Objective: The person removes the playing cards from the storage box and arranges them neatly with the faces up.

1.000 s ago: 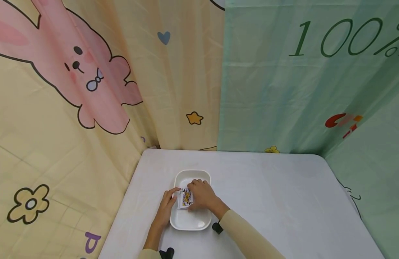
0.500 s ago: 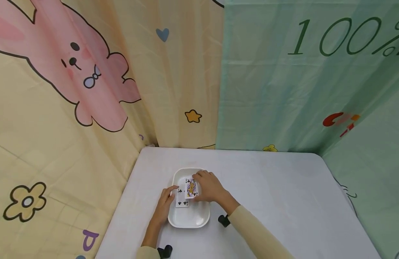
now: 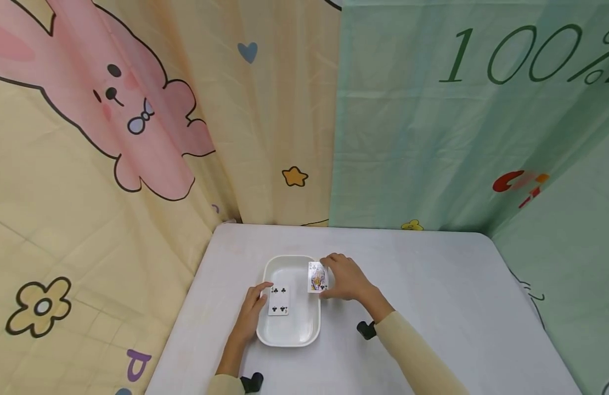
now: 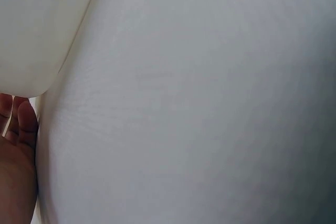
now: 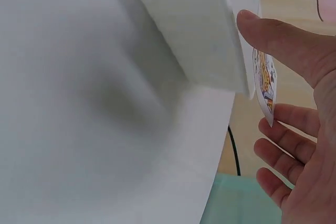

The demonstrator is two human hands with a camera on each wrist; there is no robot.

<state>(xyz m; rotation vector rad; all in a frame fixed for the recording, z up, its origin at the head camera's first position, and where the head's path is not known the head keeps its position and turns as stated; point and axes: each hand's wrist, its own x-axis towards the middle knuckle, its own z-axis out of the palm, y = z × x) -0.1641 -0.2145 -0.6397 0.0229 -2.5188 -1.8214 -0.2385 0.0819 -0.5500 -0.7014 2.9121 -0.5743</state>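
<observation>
In the head view a clubs face card (image 3: 317,277) is pinched by my right hand (image 3: 349,278) at the right rim of the white tray (image 3: 291,341). The right wrist view shows this playing card (image 5: 265,82) edge-on and slightly bowed, between thumb and fingertips. Inside the tray at left lies a four of clubs (image 3: 278,300), face up; whether other cards lie under it cannot be told. My left hand (image 3: 249,315) rests at the tray's left rim, its index fingertip by the card's upper left corner. In the left wrist view, its fingers (image 4: 26,116) are beside the tray wall.
A white-covered table (image 3: 408,307) carries the tray. Patterned curtains (image 3: 285,109) hang behind and along both sides. A black wrist-worn piece (image 3: 366,330) sits below my right wrist, another black piece (image 3: 252,382) by the left.
My right hand has drawn the face card off the four of clubs and moved it rightward to the tray's right rim, uncovering the four. The left hand has stayed at the left rim.
</observation>
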